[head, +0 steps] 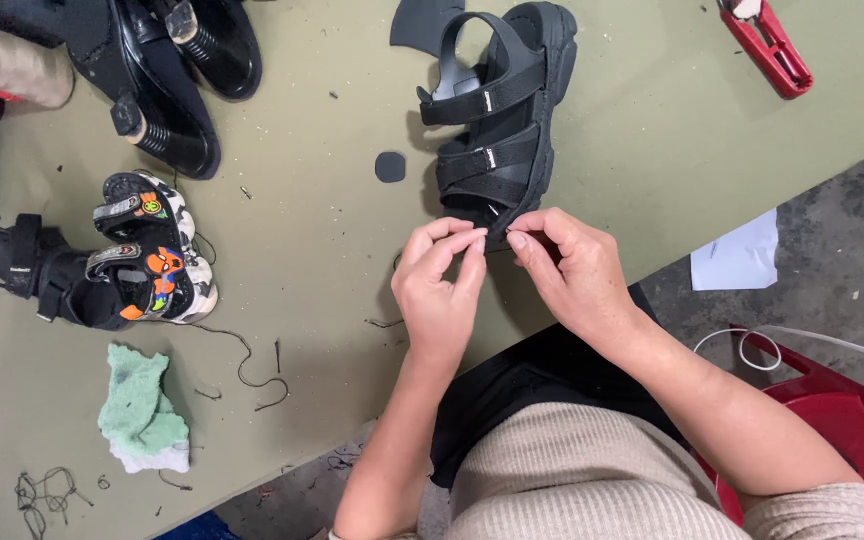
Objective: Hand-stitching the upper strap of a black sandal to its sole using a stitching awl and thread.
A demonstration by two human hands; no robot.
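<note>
Here, black sandal (497, 120) lengthwise, toe probably nearest hands (507, 270)

Both bare forearms are extended forward from the bottom of the view and are angled inward, so that the two hands are brought close together; the left hand (439, 290) is held with its back turned up, the wrist kept straight, the thumb and forefinger pinched together at their tips, the other fingers curled loosely beneath; the right hand (574, 268) is turned slightly inward, its wrist bent a little, the fingers (524, 240) folded and pressed against the thumb; the fingertips of the two hands are nearly met, just apart.
</note>
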